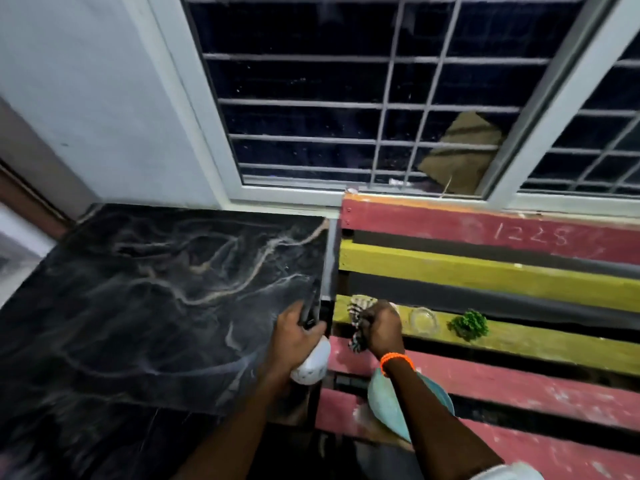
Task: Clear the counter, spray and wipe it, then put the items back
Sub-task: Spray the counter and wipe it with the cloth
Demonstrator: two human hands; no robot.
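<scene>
A dark marble counter (138, 306) with pale veins is seen at left, its surface bare. Beside it, a slatted bench (519, 271) painted red and yellow is set, on which a glass dish (424, 319), a green sprig (470, 323) and a pale blue bowl (384, 403) are laid.

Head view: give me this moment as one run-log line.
left hand: holds spray bottle | right hand: grips striped cloth | counter: bare | glass dish, green sprig: on bench
</scene>
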